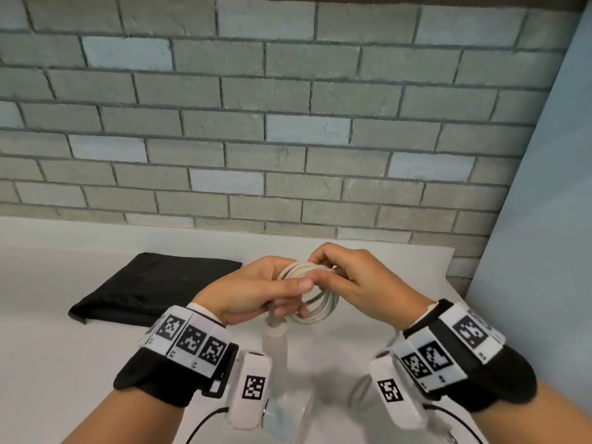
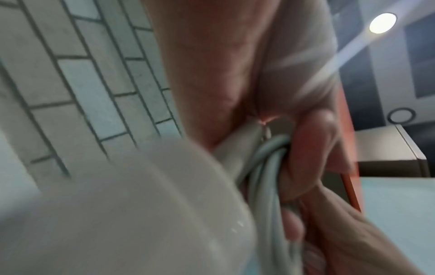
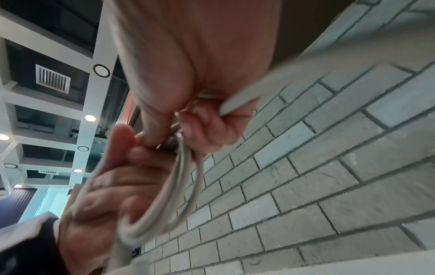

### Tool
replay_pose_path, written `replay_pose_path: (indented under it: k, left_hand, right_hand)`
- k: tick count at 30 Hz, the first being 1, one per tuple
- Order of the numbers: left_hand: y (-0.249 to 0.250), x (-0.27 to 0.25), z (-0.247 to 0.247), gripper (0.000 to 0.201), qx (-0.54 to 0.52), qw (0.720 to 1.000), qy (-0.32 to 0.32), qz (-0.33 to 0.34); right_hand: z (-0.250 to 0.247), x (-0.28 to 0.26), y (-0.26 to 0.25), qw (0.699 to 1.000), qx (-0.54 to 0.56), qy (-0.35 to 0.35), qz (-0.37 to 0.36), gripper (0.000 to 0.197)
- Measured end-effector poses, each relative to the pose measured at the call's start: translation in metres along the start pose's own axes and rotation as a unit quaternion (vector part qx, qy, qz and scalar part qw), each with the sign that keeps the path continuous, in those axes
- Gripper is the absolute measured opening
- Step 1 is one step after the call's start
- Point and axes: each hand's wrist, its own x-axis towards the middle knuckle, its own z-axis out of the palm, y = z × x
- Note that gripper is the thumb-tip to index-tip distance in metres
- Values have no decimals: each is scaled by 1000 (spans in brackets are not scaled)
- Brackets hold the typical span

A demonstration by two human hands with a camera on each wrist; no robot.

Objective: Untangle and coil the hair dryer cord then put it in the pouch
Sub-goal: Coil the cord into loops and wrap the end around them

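Cord [image 1: 315, 294] is wound into a bundle of white loops, held up above the white table [image 1: 64, 347] between both hands. The left hand [image 1: 253, 293] curls its fingers round the near side of the loops, thumb laid across the top. The right hand [image 1: 355, 280] pinches the far top of the coil with bent fingertips. A blurred white hair dryer [image 1: 277, 347] hangs below the left hand. The black pouch [image 1: 153, 286] lies flat on the table to the left, apart from the hands; whether anything is inside it cannot be told
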Motion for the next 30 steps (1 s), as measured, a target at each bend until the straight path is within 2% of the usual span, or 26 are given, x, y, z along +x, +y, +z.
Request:
replay_pose_path:
  k: [3,5,8,10,12,15,16,19,20,22,24,26,30]
  left_hand:
    - [-6,0,-1,24,101,990,98,24]
    - [-9,-1,2,25,161,978,129,28]
    - [-11,-2,3,23,164,973,160,35]
    - [-10,-2,3,22,152,973,168,32]
    - [-10,-1,5,22,147,975,166,20]
    - [-9,3,9,19,139,975,173,9]
    - [-8,5,10,20,127,977,173,9]
    - [-8,8,18,22,19,987,160,14]
    - [-7,10,21,22,-11,988,154,15]
    - [-8,13,27,23,-29,987,154,15]
    - [-8,13,28,22,-4,985,172,16]
    - [-9,13,26,20,33,980,196,23]
    - [-10,13,23,22,40,976,211,26]
  right_hand:
    - [2,0,6,999,28,41,8,14]
    - [1,-3,10,996,80,32,26,13]
    - [-8,-10,20,991,124,40,43,20]
    - [-11,-15,25,996,55,56,36,12]
    - [-11,-16,30,998,-44,37,28,6]
    - [-7,-15,39,987,-156,3,23,19]
    - [-8,-13,39,984,-177,25,19,20]
    - [-3,-4,37,954,-245,171,-17,23]
    - [1,-1,36,951,-231,205,-19,23]
    - [11,4,37,964,-155,215,1,20]
    - [18,6,38,978,-41,195,62,16]
    - [19,4,36,975,74,173,114,14]
    - [13,-1,33,969,175,109,135,22]
